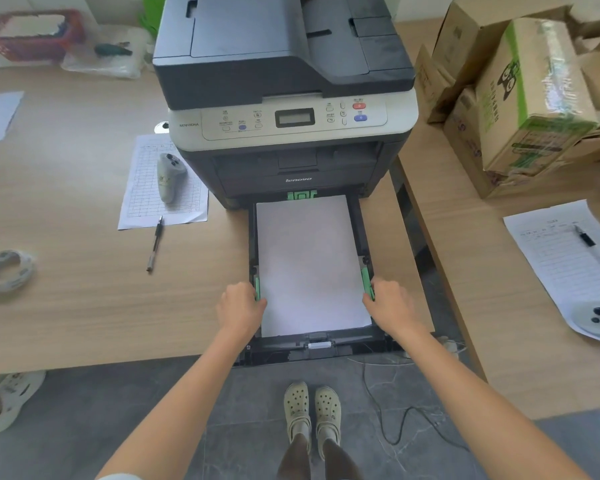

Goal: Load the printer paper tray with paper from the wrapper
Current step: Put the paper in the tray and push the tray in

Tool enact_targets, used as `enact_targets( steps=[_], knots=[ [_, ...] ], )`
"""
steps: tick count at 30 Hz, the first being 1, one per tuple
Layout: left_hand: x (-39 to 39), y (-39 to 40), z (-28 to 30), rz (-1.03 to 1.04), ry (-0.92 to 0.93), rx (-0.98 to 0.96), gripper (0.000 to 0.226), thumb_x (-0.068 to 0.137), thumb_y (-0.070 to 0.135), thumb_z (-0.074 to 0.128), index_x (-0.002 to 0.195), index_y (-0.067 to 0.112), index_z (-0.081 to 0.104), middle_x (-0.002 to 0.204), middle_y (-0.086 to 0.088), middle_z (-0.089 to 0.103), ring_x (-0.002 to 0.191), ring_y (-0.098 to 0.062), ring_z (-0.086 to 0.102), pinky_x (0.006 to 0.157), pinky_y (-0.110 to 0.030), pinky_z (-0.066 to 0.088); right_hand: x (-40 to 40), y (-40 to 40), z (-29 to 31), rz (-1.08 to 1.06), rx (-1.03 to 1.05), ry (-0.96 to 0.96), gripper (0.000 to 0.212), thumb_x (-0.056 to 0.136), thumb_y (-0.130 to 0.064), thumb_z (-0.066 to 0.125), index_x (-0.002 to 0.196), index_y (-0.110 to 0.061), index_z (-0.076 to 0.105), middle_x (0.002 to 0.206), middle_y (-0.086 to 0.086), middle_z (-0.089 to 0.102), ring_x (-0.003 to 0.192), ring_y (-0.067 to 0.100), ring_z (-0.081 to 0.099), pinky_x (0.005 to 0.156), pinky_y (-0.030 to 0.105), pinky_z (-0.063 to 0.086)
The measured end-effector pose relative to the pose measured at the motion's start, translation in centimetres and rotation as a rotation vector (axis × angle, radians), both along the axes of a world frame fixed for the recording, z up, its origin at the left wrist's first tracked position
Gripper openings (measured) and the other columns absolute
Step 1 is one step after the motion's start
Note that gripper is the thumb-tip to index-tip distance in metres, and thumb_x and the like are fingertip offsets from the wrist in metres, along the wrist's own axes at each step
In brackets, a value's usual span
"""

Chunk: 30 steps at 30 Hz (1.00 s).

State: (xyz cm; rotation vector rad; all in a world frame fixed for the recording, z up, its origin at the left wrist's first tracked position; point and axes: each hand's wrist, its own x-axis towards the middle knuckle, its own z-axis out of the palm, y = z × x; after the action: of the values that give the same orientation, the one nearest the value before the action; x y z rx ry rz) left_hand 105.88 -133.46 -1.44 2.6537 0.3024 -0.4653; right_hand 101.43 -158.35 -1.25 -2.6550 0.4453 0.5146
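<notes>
The black paper tray (326, 351) is pulled out of the grey and black printer (291, 109) toward me and overhangs the table edge. A white stack of paper (312, 265) lies flat inside it. My left hand (239, 308) grips the tray's left side at the green side guide (257, 289). My right hand (392, 306) grips the right side at the other green guide (368, 282). Another green guide (302, 195) shows at the tray's far end. No paper wrapper is in view.
On the left of the wooden table (84, 306) lie a printed form (142, 202) with a grey controller (168, 174), a pen (155, 244) and a tape roll (6, 270). Cardboard boxes (520, 98) and a form with a pen (568, 258) sit on the right table. A cable (388, 410) runs across the floor.
</notes>
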Motion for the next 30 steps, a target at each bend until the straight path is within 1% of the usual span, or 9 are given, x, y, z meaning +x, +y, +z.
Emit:
enact_targets(
  steps=[1, 3, 8, 14, 17, 21, 26, 28, 30],
  knots=[
    [-0.1, 0.0, -0.2, -0.03, 0.013, 0.043, 0.039, 0.08, 0.014, 0.061, 0.05, 0.013, 0.037, 0.05, -0.002, 0.038, 0.052, -0.023, 0.04, 0.048, -0.027, 0.029, 0.0, 0.1, -0.1, 0.003, -0.011, -0.011, 0.023, 0.093, -0.02, 0.046, 0.105, -0.001, 0.054, 0.096, 0.019, 0.066, 0.082, 0.034, 0.063, 0.062, 0.036, 0.048],
    [-0.1, 0.0, -0.4, -0.067, 0.013, 0.072, 0.046, 0.081, 0.012, 0.06, 0.048, 0.014, 0.028, 0.048, 0.0, 0.03, 0.054, -0.024, 0.038, 0.049, -0.027, 0.028, 0.2, 0.3, -0.4, 0.014, -0.035, -0.016, 0.021, 0.094, -0.016, 0.044, 0.106, -0.001, 0.053, 0.097, 0.02, 0.066, 0.084, 0.034, 0.063, 0.061, 0.036, 0.047],
    [0.2, -0.3, -0.8, -0.033, 0.024, 0.048, 0.045, 0.079, 0.004, 0.058, 0.047, 0.014, 0.029, 0.049, 0.0, 0.031, 0.056, -0.023, 0.04, 0.05, -0.029, 0.028, 0.7, 1.2, -0.8, 0.005, -0.065, -0.004, 0.023, 0.094, -0.008, 0.043, 0.112, 0.002, 0.052, 0.101, 0.022, 0.067, 0.089, 0.035, 0.065, 0.067, 0.039, 0.05],
    [0.6, 0.1, -0.6, -0.01, 0.021, 0.002, 0.044, 0.073, -0.002, 0.056, 0.041, 0.013, 0.028, 0.044, -0.001, 0.027, 0.042, -0.017, 0.027, 0.041, -0.025, 0.02, 0.8, 0.5, -0.9, 0.019, -0.06, 0.013, 0.02, 0.093, -0.011, 0.045, 0.108, 0.0, 0.053, 0.099, 0.02, 0.067, 0.085, 0.034, 0.065, 0.07, 0.042, 0.055],
    [0.4, -0.6, -0.5, 0.009, 0.025, 0.054, 0.04, 0.077, -0.001, 0.056, 0.047, 0.01, 0.033, 0.049, -0.002, 0.034, 0.053, -0.021, 0.04, 0.043, -0.026, 0.023, 1.0, 1.1, -0.9, 0.016, -0.076, 0.038, 0.023, 0.094, -0.007, 0.044, 0.114, 0.001, 0.051, 0.103, 0.021, 0.066, 0.089, 0.034, 0.064, 0.074, 0.041, 0.056],
    [0.2, -1.2, -0.4, 0.036, 0.02, 0.072, 0.017, 0.079, 0.001, 0.056, 0.063, 0.004, 0.052, 0.069, -0.019, 0.057, 0.075, -0.036, 0.061, 0.055, -0.033, 0.036, 1.0, 1.3, -0.9, 0.035, -0.096, 0.046, 0.024, 0.094, -0.007, 0.045, 0.115, 0.001, 0.052, 0.104, 0.02, 0.066, 0.091, 0.033, 0.065, 0.077, 0.041, 0.057],
    [0.0, 0.1, -0.3, -0.014, 0.034, 0.01, 0.041, 0.08, 0.009, 0.06, 0.046, 0.01, 0.038, 0.047, -0.004, 0.036, 0.052, -0.025, 0.041, 0.049, -0.026, 0.032, 0.7, -0.1, -0.3, 0.047, -0.017, 0.068, 0.022, 0.094, -0.016, 0.044, 0.105, -0.002, 0.057, 0.099, 0.017, 0.066, 0.083, 0.031, 0.064, 0.074, 0.045, 0.057],
    [-0.4, 0.6, -0.2, -0.023, 0.044, -0.052, 0.035, 0.08, 0.011, 0.061, 0.049, 0.009, 0.044, 0.05, -0.008, 0.04, 0.052, -0.025, 0.037, 0.051, -0.026, 0.032, 0.4, -0.6, 0.3, 0.049, 0.051, 0.076, 0.025, 0.094, -0.022, 0.045, 0.101, -0.002, 0.059, 0.097, 0.016, 0.066, 0.08, 0.03, 0.064, 0.073, 0.045, 0.056],
    [-1.1, 0.8, 0.8, -0.017, 0.055, -0.118, 0.019, 0.081, 0.01, 0.059, 0.061, 0.01, 0.057, 0.059, -0.011, 0.048, 0.059, -0.026, 0.045, 0.058, -0.03, 0.039, -0.1, -0.9, 1.2, 0.049, 0.076, 0.06, 0.025, 0.093, -0.022, 0.045, 0.103, -0.003, 0.059, 0.101, 0.016, 0.066, 0.083, 0.03, 0.063, 0.076, 0.044, 0.056]
  ],
)
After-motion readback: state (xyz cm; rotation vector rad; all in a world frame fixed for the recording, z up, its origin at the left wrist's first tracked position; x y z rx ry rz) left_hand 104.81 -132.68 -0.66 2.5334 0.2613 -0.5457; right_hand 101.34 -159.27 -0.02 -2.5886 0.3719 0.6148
